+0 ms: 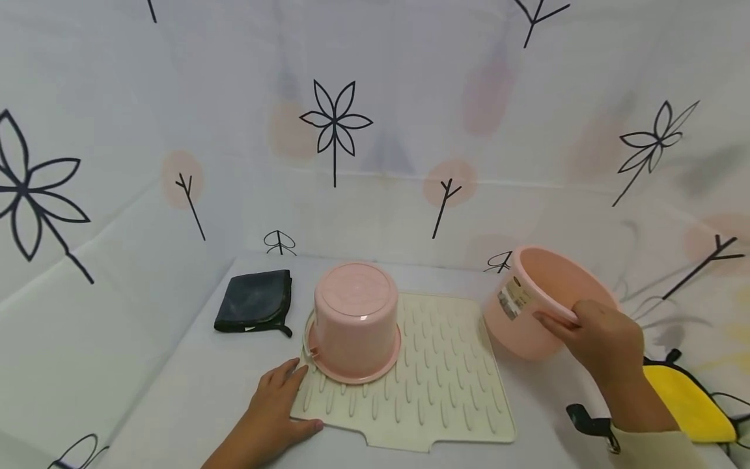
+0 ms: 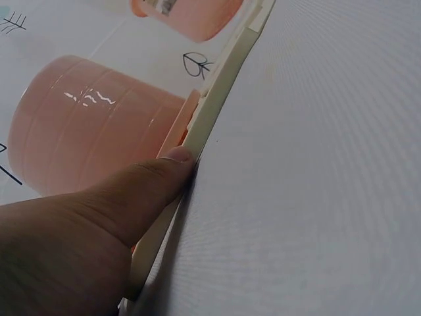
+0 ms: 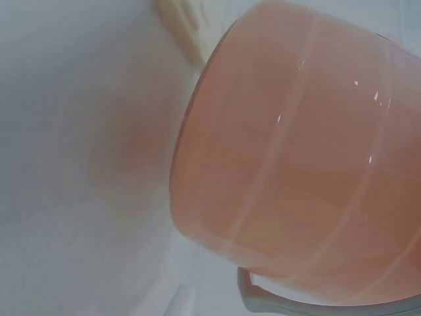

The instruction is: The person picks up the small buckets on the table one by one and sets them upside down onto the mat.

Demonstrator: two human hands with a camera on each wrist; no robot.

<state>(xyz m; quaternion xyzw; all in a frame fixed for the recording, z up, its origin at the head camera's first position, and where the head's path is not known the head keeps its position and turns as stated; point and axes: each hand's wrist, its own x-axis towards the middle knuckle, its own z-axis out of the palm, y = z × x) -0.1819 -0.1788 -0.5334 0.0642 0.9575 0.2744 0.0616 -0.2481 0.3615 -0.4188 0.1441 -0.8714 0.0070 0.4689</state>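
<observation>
My right hand point(image 1: 609, 339) grips the rim of a pink plastic bucket point(image 1: 527, 332), thumb outside. That bucket is tilted at the mat's right, with a label on its side and its mouth upward. The right wrist view shows its wall point(image 3: 296, 158) and a greyish handle point(image 3: 276, 301); the hand is out of sight there. A second pink bucket point(image 1: 356, 326) stands upside down on a cream ridged drying mat point(image 1: 445, 371). My left hand point(image 1: 266, 410) lies at the mat's near left corner, fingers spread along the left edge, thumb point(image 2: 148, 187) pressed against the front edge.
A dark folded pouch point(image 1: 254, 299) lies on the white table point(image 1: 176, 391) to the left of the mat. At the far right are a yellow item with black trim point(image 1: 688, 400) and a black-handled object point(image 1: 586, 420). A printed white cloth point(image 1: 381, 215) hangs behind.
</observation>
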